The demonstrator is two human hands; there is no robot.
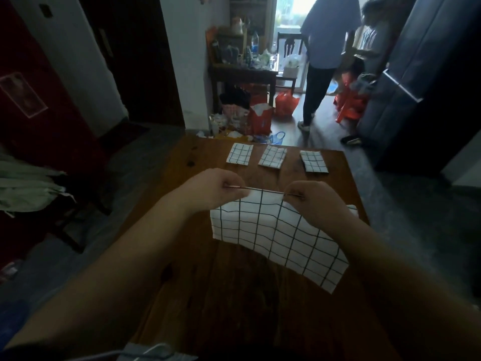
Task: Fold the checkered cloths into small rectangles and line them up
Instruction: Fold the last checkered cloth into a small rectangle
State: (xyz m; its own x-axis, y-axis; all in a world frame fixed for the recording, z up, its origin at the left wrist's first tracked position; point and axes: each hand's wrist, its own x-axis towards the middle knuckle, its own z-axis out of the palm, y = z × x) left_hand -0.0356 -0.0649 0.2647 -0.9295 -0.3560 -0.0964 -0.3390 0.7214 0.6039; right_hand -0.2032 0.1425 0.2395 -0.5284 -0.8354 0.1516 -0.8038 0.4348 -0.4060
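Note:
A white cloth with a dark grid pattern (pixel 276 233) hangs over the wooden table (pixel 229 295), lifted by its top edge. My left hand (pixel 216 188) pinches the cloth's upper left corner and my right hand (pixel 315 201) pinches the upper right corner, with the edge stretched taut between them. The cloth's lower part lies on the table toward the right. Three folded checkered cloths sit in a row at the table's far edge: the left one (pixel 240 154), the middle one (pixel 272 157) and the right one (pixel 313 161).
Beyond the table stand bags and clutter on the floor (pixel 247 118) and a dark side table (pixel 244 71) loaded with bottles. A person (pixel 328 53) stands at the back right near a dark sofa (pixel 416 74). Green fabric (pixel 26 186) lies at the left.

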